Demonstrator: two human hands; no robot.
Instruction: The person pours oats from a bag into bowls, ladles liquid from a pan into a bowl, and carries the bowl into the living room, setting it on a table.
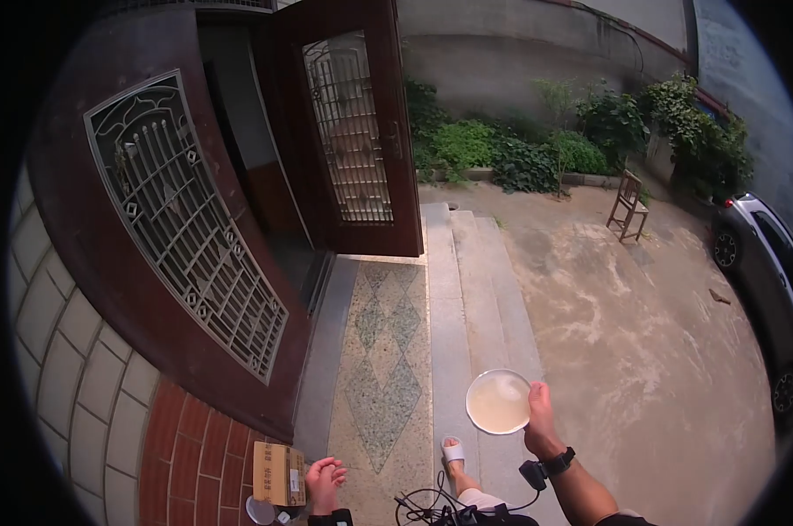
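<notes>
My right hand [540, 410] grips the right rim of a round, shallow dish [498, 401] with a pale inside, held out over the stone steps. A black band with a small device is strapped on the right wrist. At the lower left, my left hand [325, 476] is beside a cardboard box [272, 473], its fingers partly curled with gaps between them and nothing seen in them. Whether it touches the box I cannot tell. A round lid-like item [260, 510] lies below the box.
A dark red door [361, 232] stands open ahead, with a grille door leaf on the left. Stone steps [487, 289] run down to a concrete yard with a wooden chair [628, 207] and a parked car [767, 280]. Black cables [427, 507] hang near my waist.
</notes>
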